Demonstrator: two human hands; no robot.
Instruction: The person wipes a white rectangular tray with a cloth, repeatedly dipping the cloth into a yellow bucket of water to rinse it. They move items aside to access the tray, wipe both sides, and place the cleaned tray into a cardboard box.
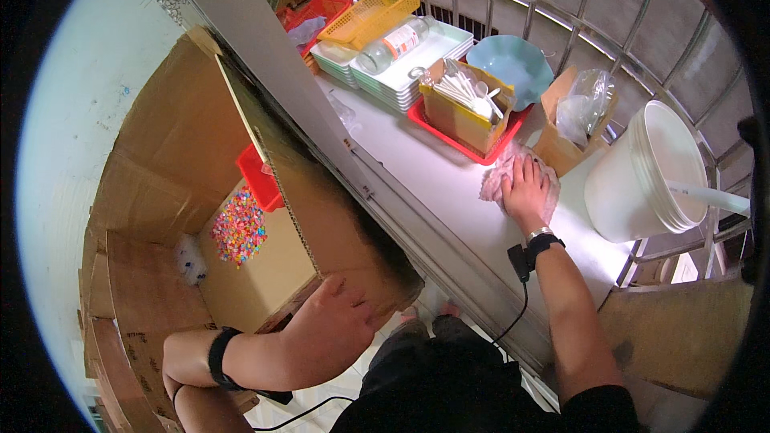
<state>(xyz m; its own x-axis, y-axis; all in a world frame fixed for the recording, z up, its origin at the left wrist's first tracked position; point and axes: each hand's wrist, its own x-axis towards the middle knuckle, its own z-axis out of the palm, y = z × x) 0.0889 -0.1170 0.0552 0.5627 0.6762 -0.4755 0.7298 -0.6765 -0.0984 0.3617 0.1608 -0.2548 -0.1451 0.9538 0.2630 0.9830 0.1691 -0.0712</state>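
Observation:
My right hand (527,187) presses on a crumpled pink cloth (493,183) on a white ledge (433,192), its fingers over the fabric. Just beyond it, a red plastic basket (462,153) holds a cardboard box (460,117) of white plastic spoons (475,96). My left hand (343,319) is bent over the near corner of a large open cardboard box (361,234); its grip is unclear. Inside that box lie a pile of small multicoloured pieces (239,227), a red plastic container (260,180) and a clear plastic bag (191,260) with something in it.
White trays (391,87) carry a glass bottle (394,48) and a yellow basket (373,15). A blue scalloped bowl (511,66), a cardboard box with clear plastic (580,111) and a white bucket (643,174) line the metal railing (577,18). A window frame (277,72) separates ledge and large box.

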